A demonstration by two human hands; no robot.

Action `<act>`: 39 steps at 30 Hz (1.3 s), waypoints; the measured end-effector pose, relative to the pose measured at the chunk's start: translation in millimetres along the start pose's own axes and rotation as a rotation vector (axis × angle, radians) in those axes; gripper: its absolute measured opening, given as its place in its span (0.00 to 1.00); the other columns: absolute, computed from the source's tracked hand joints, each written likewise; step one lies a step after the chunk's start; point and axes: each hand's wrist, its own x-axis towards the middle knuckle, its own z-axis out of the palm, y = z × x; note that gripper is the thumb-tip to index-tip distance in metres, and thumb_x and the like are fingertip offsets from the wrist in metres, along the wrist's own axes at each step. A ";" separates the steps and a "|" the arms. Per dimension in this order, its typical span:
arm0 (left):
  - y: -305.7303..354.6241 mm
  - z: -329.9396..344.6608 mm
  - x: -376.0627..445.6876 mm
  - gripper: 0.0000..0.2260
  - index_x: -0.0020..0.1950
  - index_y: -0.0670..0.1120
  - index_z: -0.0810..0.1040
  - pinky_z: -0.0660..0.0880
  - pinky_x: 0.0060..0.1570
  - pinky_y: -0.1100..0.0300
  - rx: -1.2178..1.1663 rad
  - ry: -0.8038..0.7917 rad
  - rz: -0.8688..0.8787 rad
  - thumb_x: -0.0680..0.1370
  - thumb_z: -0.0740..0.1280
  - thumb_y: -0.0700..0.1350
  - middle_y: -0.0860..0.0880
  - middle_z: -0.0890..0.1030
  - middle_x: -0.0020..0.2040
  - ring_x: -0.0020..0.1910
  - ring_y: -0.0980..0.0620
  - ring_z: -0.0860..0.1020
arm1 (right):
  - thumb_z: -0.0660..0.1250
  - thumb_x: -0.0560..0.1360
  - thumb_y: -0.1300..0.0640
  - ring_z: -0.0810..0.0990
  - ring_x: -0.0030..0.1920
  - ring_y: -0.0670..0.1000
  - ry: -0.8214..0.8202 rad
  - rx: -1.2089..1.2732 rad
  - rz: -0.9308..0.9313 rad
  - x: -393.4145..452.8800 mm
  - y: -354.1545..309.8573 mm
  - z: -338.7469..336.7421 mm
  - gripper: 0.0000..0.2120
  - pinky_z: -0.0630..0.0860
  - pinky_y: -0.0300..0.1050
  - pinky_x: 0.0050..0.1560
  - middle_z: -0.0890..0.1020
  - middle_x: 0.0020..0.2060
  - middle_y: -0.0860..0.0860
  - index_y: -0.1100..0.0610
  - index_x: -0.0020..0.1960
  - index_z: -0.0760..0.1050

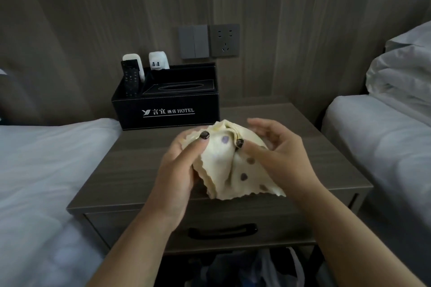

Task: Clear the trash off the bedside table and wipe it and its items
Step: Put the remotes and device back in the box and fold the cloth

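Two hands, left [177, 170] and right [277, 156], pinching one soft, scallop-edged spotted cloth [229, 168] above one wood-grain table [140, 170].

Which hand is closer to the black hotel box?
Left. The left hand holds the cloth just in front of the hotel box; the right hand holds it farther off to the box's right.

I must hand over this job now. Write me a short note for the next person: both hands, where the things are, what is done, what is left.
Left hand and right hand both grip the yellow dotted cloth, bunched above the bedside table.
The black hotel organizer, holding the black remote, two white remotes, and the tissue slot, stands at the back left of the table.
Done: no trash visible on the top.
Left: whether anything is wiped cannot be told; wipe top and items.
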 end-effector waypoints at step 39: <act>7.9 9.6 17.9 0.18 0.61 0.41 0.79 0.80 0.55 0.52 -0.606 0.325 -0.301 0.80 0.63 0.53 0.44 0.84 0.55 0.54 0.48 0.83 | 0.70 0.70 0.63 0.79 0.61 0.55 -0.244 0.572 -0.026 -5.0 -18.6 5.0 0.28 0.78 0.47 0.57 0.80 0.61 0.57 0.63 0.68 0.67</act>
